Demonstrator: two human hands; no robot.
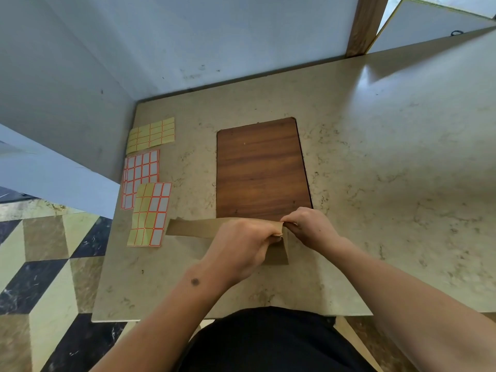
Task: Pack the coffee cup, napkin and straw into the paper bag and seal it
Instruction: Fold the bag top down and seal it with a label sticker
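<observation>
The brown paper bag (193, 228) lies flat on the marbled beige counter (375, 157), just below the near edge of the dark wood-grain board (261, 167) set into the counter. It is plain kraft paper, unprinted, seen as a long flat strip running leftward from the hands, with a second flap hanging down towards the person at its right end, below the point where the hands meet. The paper looks crumpled and bunched right at that point.

The left hand (241, 251) is clenched over the bag, fingers curled and pinching the paper at its upper edge. The right hand (308, 226) pinches the same bunched spot from the other side, fingertips touching those of the left.

Left of the board lie three sheets of label stickers (150, 213): a yellow sheet farthest away, a white one with red borders beside the board's middle, and a mixed yellow-and-white sheet nearest, its lower part just beside the bag's left end.
</observation>
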